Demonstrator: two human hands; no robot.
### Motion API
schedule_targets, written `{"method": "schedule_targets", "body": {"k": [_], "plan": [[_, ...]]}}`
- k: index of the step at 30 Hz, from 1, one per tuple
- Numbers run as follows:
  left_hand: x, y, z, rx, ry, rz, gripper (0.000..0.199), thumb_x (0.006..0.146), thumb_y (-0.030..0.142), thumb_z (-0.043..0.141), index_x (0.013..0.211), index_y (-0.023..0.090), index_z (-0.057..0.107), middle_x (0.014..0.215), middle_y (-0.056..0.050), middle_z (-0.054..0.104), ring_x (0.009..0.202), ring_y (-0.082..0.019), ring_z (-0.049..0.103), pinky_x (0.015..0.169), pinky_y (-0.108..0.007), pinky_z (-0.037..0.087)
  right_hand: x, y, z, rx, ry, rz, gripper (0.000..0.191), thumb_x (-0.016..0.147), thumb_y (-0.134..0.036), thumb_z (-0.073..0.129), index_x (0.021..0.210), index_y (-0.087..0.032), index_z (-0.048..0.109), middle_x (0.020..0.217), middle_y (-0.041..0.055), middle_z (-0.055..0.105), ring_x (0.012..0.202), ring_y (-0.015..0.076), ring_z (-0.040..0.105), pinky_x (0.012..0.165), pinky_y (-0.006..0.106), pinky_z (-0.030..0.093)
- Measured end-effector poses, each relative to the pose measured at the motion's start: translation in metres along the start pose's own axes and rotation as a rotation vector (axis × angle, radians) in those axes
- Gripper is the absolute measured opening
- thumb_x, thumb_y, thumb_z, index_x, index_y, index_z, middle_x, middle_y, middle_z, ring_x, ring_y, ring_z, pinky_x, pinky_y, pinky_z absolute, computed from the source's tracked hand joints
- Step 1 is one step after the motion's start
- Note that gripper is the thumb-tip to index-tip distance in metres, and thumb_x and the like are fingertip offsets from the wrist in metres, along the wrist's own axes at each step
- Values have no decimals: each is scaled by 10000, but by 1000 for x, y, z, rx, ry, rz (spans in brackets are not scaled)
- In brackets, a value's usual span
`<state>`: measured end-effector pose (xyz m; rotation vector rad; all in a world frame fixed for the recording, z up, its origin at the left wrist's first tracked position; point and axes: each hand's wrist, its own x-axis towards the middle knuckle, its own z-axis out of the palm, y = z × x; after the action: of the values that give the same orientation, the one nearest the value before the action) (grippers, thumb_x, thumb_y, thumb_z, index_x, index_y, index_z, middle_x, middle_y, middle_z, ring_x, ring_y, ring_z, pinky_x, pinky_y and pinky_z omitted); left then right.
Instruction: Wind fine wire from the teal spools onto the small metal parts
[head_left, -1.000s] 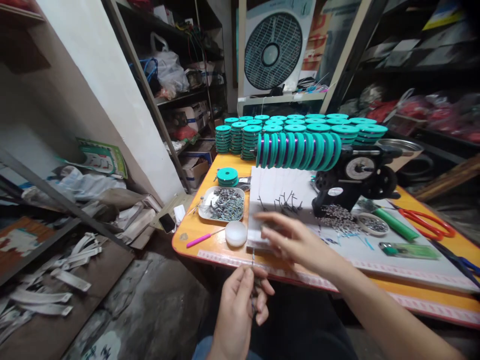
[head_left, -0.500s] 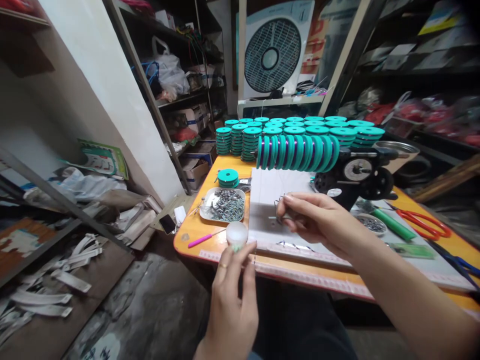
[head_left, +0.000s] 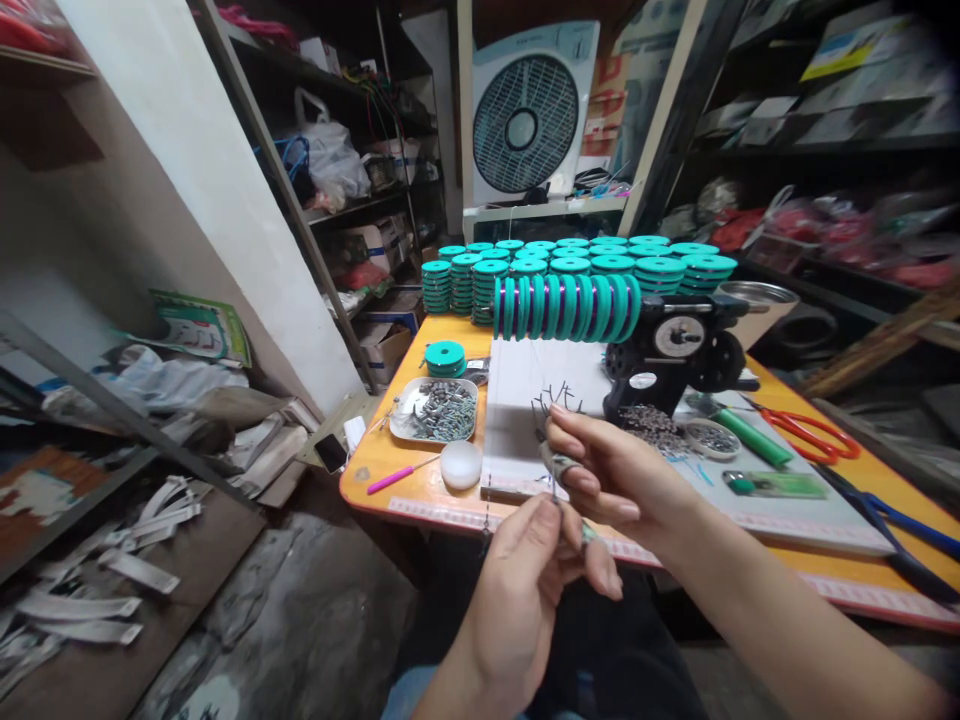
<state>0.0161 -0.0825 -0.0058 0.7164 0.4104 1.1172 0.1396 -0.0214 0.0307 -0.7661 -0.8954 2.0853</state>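
My right hand [head_left: 611, 465] is closed above the white board [head_left: 510, 400]. A bunch of thin dark twig-like pieces [head_left: 551, 400] sticks up past its fingertips; their exact kind is too small to tell. Just below it, my left hand [head_left: 525, 570] pinches a thin dark strand [head_left: 555, 488] that runs up toward the right fingers. A wrap covers part of a finger on each hand. Another fine strand with dark bits [head_left: 488, 505] hangs at the left hand's left side. Behind, a row of teal spools [head_left: 566, 308] sits on a black winding machine [head_left: 679, 345].
Left on the orange table [head_left: 442, 335] are a white tray [head_left: 397, 430] of small metal parts, a round white container [head_left: 461, 466] and a pink-handled tool [head_left: 390, 480]. At right lie red-handled scissors [head_left: 810, 432], a green tube [head_left: 757, 440] and blue-handled pliers [head_left: 892, 530]. Stacked teal spools [head_left: 656, 265] stand behind.
My left hand has moved right and up from beside the round container, meeting the right hand. The right hand has shifted slightly down. The view has turned a little right.
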Motion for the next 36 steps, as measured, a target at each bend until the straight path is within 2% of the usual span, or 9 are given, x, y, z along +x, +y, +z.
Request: {"method": "schedule_targets", "body": {"k": [7,12,18,21,24,29,31,34,36], "plan": [[-21,-28,-28,-120,-25,-69,342,930,366,373,703,135,484,545,-69,609,513,-178,625,539,-259,456,9,12,-6,19,86,-9,401,850,-469,537,629,-176,374,417,-59,416,265,-4,188,259,90,101],[-38,-47,-41,-218,-74,-154,346,929,411,355,733,154,477,539,-90,673,479,-220,661,426,-210,414,11,13,-12,24,72,-7,392,860,-467,532,641,-173,392,430,-55,428,273,-6,172,258,87,110],[-47,-46,-43,-248,-54,-168,328,932,374,375,745,140,508,584,-107,695,528,-238,676,462,-202,384,9,14,-10,6,72,-28,392,869,-462,522,639,-169,399,440,-54,412,301,-2,179,262,77,127],[-48,-47,-47,-246,-45,-185,342,928,392,396,741,137,528,515,-69,657,453,-195,638,463,-196,386,8,14,-9,-3,62,-22,394,878,-464,507,640,-168,402,443,-54,412,300,-5,163,261,77,128],[-49,-47,-48,-267,-14,-217,325,918,372,449,731,126,548,561,-60,669,501,-153,647,483,-172,410,8,13,-10,2,63,-21,389,876,-457,512,638,-168,404,447,-51,414,305,-3,162,262,77,128],[-49,-52,-46,-291,-44,-185,350,913,412,381,728,145,512,629,-161,713,573,-277,691,485,-288,489,8,13,-10,21,59,-21,389,879,-449,514,634,-166,410,450,-47,419,312,0,172,266,80,119],[-49,-53,-46,-290,-37,-188,352,903,431,386,725,151,501,627,-161,713,578,-287,692,491,-306,495,7,13,-10,11,54,-16,391,879,-454,510,633,-166,413,449,-46,423,310,0,173,268,86,110],[-50,-45,-45,-176,-28,-229,361,914,431,383,745,146,527,616,-128,708,572,-256,686,539,-309,498,7,13,-10,-98,66,-44,380,874,-474,509,663,-160,472,444,-47,433,308,2,169,280,100,98],[-47,-36,-42,70,23,-153,340,911,383,425,789,121,603,739,-141,723,707,-246,689,675,-338,505,7,10,-10,-281,112,-113,360,873,-483,511,753,-149,573,436,-51,427,319,11,190,302,115,111]]}}
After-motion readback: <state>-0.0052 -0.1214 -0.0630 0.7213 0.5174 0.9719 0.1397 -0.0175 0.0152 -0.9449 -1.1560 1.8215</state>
